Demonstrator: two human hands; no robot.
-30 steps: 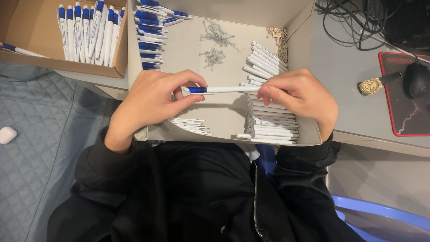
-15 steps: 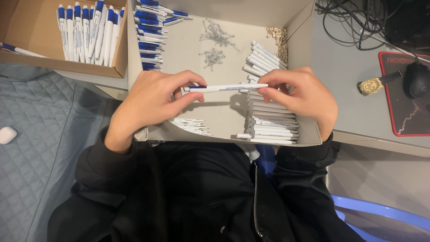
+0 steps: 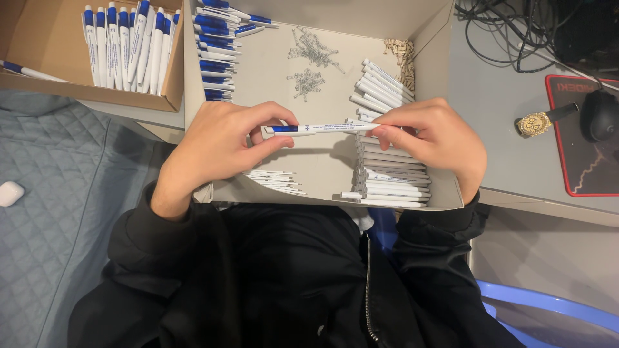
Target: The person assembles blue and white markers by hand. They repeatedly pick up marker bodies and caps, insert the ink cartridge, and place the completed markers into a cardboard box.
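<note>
A white pen with a blue end (image 3: pixel 322 129) lies level between both my hands, above the middle of an open cardboard box (image 3: pixel 445 58). My left hand (image 3: pixel 216 145) pinches its blue end; my right hand (image 3: pixel 435 138) grips the white end. Under my right hand a stack of white pen barrels (image 3: pixel 390 174) fills the box's right side. Blue pen parts (image 3: pixel 216 45) line the box's upper left, small metal springs (image 3: pixel 309 64) lie at the top middle, and thin white refills (image 3: pixel 274 180) rest near the front wall.
A second cardboard box (image 3: pixel 39 84) at the upper left holds finished blue-and-white pens (image 3: pixel 129 45). To the right are a grey desk (image 3: pixel 503 154), a gold watch (image 3: pixel 535 122), a black mouse (image 3: pixel 599 116) on a red-edged mat, and cables. A white earbud case (image 3: pixel 9 193) lies on a quilted grey surface.
The blue end has slid further into my left fingers, and the hands have drawn slightly closer along the pen. The boxes have not moved.
</note>
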